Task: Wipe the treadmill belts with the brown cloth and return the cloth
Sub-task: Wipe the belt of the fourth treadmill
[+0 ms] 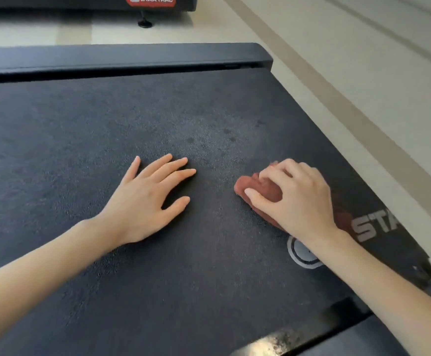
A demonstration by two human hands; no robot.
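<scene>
Left hand (152,199) planted flat on the treadmill belt (68,129), fingers straight and a bit fanned out, nothing in it, just palm-down on the black rubber. Looks like bracing for the wiping. Worth watching though: leaning weight on a possibly free-rolling belt, so could creep under the palm and throw the balance off.

Up top behind it, second treadmill (155,1) with a red badge, belt not in view. Probably another one left to do.

Moving right, small gap of bare belt, then the brown cloth (260,187). Scrunched into a lump, lying on the belt near its right edge.

Right hand (296,199) on top of it, fingers curled over and thumb tucked along the near side. Clamped down on the wad and pressing it into the surface.

Main worry here: bunched that tight, probably only touches a narrow strip. Easy to leave unwiped bands, those darker spots (228,136) further up for instance. Could also drag on that grippy texture and slide out from under the fingers.

Further right, white lettering (373,224) and a round white mark (303,253) partly under the wrist, then pale floor (363,98).
</scene>
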